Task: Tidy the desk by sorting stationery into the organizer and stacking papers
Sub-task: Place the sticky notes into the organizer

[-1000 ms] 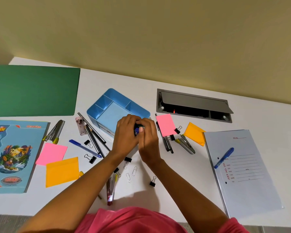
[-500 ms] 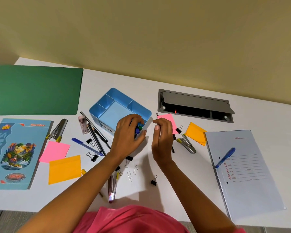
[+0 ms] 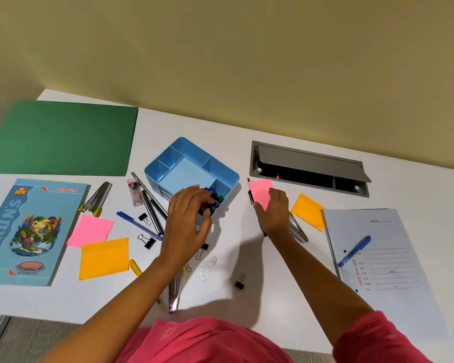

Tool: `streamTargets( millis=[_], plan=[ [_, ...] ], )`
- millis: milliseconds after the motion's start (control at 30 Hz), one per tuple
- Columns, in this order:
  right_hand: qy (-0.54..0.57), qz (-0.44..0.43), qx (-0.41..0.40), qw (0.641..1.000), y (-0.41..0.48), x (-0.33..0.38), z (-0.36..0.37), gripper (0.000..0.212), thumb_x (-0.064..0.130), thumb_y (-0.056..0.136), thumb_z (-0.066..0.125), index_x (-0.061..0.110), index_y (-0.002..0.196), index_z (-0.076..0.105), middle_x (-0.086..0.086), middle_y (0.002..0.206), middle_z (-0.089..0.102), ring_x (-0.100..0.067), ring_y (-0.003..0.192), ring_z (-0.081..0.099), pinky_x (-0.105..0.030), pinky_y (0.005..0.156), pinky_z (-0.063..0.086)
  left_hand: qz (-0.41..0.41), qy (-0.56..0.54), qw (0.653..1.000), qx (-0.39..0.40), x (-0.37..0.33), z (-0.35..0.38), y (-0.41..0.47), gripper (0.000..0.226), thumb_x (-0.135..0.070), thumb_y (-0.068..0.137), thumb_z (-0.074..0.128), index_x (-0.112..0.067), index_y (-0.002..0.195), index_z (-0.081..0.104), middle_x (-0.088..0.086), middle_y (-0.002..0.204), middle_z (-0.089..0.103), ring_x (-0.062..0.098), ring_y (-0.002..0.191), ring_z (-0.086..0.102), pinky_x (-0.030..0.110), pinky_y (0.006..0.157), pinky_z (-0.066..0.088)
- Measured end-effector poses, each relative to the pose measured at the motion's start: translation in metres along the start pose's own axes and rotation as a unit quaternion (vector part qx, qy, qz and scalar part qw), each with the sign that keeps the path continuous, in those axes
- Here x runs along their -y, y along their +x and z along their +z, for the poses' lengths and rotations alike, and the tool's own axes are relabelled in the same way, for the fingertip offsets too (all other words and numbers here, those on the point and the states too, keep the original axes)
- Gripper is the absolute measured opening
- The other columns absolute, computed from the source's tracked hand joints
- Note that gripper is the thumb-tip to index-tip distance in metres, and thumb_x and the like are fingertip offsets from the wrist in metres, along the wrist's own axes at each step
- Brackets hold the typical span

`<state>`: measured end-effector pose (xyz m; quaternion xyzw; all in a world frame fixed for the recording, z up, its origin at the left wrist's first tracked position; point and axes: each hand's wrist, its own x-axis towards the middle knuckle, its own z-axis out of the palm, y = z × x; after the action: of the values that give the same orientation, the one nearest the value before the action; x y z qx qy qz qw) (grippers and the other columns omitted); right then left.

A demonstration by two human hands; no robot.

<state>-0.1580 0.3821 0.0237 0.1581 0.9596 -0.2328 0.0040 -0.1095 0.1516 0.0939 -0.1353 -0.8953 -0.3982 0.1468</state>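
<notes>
Right hand pinches the pink sticky pad beside the blue organizer; left hand grips a small clear box.

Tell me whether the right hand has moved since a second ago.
Yes. The right hand has moved right, away from the blue organizer and its front corner, onto the pink sticky note beside it.

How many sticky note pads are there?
4: left pink pad, left orange pad beside the notebook; right pink pad at the right hand; right orange pad near the file. Arms may hide others.
</notes>
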Motion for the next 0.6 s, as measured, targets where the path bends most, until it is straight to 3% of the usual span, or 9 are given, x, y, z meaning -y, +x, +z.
streamTargets(
  millis=[167,267,333,400,500,600],
  plan=[
    [-0.103,0.009,0.035,0.994,0.007,0.002,0.002,0.063,0.041,0.086,0.063,0.002,0.131,0.042,-0.014,0.127,0.048,-0.026,0.117,0.047,-0.032,0.1,0.039,-0.035,-0.026,0.999,-0.009,-0.005,-0.001,0.005,0.02,-0.009,0.092,0.047,-0.014,0.108,0.058,-0.001,0.112,0.058,0.015,0.113,0.048,0.031,0.099,0.037],
    [-0.1,0.012,0.036,0.994,0.009,0.006,-0.001,0.047,0.029,0.088,0.059,0.001,0.125,0.048,-0.014,0.121,0.053,-0.025,0.113,0.05,-0.03,0.094,0.043,-0.054,-0.046,0.997,-0.011,-0.013,-0.001,0.011,0.019,-0.008,0.093,0.046,-0.015,0.107,0.057,-0.005,0.107,0.056,0.01,0.105,0.047,0.03,0.093,0.039],
    [-0.082,0.02,0.027,0.996,0.01,0.009,-0.004,0.03,0.021,0.091,0.054,0.0,0.113,0.056,-0.015,0.111,0.059,-0.026,0.102,0.057,-0.028,0.081,0.046,-0.068,-0.058,0.996,-0.01,-0.019,0.001,0.016,0.018,-0.011,0.093,0.045,-0.016,0.105,0.057,-0.007,0.103,0.057,0.008,0.101,0.047,0.031,0.089,0.04],
    [-0.061,0.044,0.003,0.997,0.011,0.012,-0.009,0.023,0.015,0.094,0.049,0.0,0.108,0.06,-0.015,0.105,0.063,-0.026,0.093,0.062,-0.026,0.074,0.047,-0.074,-0.065,0.995,-0.008,-0.024,0.002,0.021,0.018,-0.013,0.094,0.044,-0.016,0.105,0.058,-0.008,0.102,0.057,0.006,0.098,0.048,0.031,0.088,0.04],
    [-0.011,0.079,-0.057,0.995,0.008,0.014,-0.02,0.022,0.012,0.096,0.049,0.0,0.112,0.059,-0.017,0.108,0.063,-0.028,0.096,0.063,-0.032,0.08,0.051,-0.085,-0.086,0.993,-0.012,-0.031,0.003,0.032,0.017,-0.014,0.095,0.045,-0.017,0.105,0.06,-0.012,0.104,0.058,0.005,0.099,0.049,0.026,0.085,0.04],
    [0.066,-0.006,-0.172,0.983,-0.006,0.018,-0.034,0.019,0.009,0.096,0.049,-0.002,0.105,0.061,-0.021,0.1,0.063,-0.032,0.092,0.061,-0.03,0.072,0.045,-0.086,-0.116,0.99,-0.007,-0.035,0.002,0.045,0.016,-0.014,0.096,0.05,-0.017,0.103,0.063,-0.012,0.103,0.061,-0.002,0.096,0.054,0.014,0.079,0.042]
  ],
)
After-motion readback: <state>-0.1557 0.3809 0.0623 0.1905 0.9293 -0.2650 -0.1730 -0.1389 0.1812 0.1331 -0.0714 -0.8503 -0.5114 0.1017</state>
